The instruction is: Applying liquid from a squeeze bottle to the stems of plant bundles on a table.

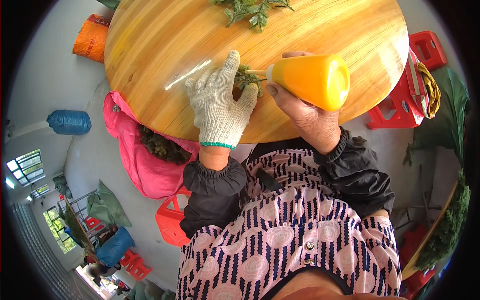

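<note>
My left hand (220, 102), in a white knit glove with a green cuff edge, lies on the round wooden table (165, 55) with its fingers spread. Its thumb presses over a small green artificial fir sprig (244, 79), which shows between thumb and index finger; part of it is hidden under the glove. My bare right hand (305, 110) is closed around a yellow squeeze bottle (315, 80) with a white collar and a thin nozzle. The bottle is tipped sideways, and its nozzle points left with the tip at the sprig.
More green fir sprigs (257, 12) lie at the table's far edge. A pink sack (135, 160) of brownish material hangs at the near left edge. Red plastic stools (172, 220) stand around the table. An orange sack (91, 39) and a blue bundle (69, 122) are at the left.
</note>
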{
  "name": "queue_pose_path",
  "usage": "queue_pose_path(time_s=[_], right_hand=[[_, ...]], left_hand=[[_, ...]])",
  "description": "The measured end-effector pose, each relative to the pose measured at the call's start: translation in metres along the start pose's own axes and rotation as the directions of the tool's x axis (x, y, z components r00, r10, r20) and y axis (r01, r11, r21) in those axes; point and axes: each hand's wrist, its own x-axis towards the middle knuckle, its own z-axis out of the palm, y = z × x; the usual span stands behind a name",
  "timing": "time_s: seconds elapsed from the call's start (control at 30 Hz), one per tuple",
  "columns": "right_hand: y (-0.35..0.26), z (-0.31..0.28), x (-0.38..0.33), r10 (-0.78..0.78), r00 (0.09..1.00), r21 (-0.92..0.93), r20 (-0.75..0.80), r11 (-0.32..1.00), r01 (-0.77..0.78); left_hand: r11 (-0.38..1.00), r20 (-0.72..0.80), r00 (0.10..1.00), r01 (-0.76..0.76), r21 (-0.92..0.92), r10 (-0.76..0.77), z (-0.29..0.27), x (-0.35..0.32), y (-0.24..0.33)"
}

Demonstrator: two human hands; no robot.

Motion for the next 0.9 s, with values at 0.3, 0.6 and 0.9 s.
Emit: queue_pose_path(time_s=[0.3,0.6,0.9], right_hand=[[-0.015,0.003,-0.008,0.272,0.961,0.174,-0.046,0.950,-0.261],[-0.008,-0.001,-0.008,-0.160,0.987,-0.214,-0.010,0.965,0.154],[-0.012,-0.009,-0.012,0.044,0.999,-0.145,-0.014,0.988,-0.046]], left_hand=[[0.998,-0.030,0.999,-0.025,0.049,0.026,-0.003,-0.001,-0.001],[1.000,-0.005,1.000,-0.003,0.018,0.003,-0.010,0.001,-0.002],[1.000,-0.033,0.999,-0.022,0.016,0.023,0.006,0.003,-0.006]])
